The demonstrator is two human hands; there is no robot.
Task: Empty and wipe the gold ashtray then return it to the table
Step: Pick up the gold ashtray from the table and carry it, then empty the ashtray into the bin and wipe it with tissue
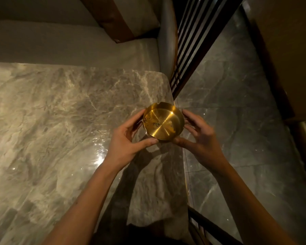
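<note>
The gold ashtray [163, 120] is round and shiny, with notches in its rim and a few dark ash flecks on its left inner floor. It is at the right edge of the marble table [60, 112], near the far right corner. My left hand [129, 137] cups its left side, thumb on the near rim. My right hand [196, 135] cups its right side, thumb under the near edge. Whether the ashtray rests on the table or is lifted just above it I cannot tell.
A grey cushioned bench seat [74, 45] runs along the table's far side, with a brown-edged cushion [124, 20] on it. Right of the table is a dark slatted screen [193, 41] and a polished grey stone floor [237, 112]. A wooden cabinet [290, 50] stands at far right.
</note>
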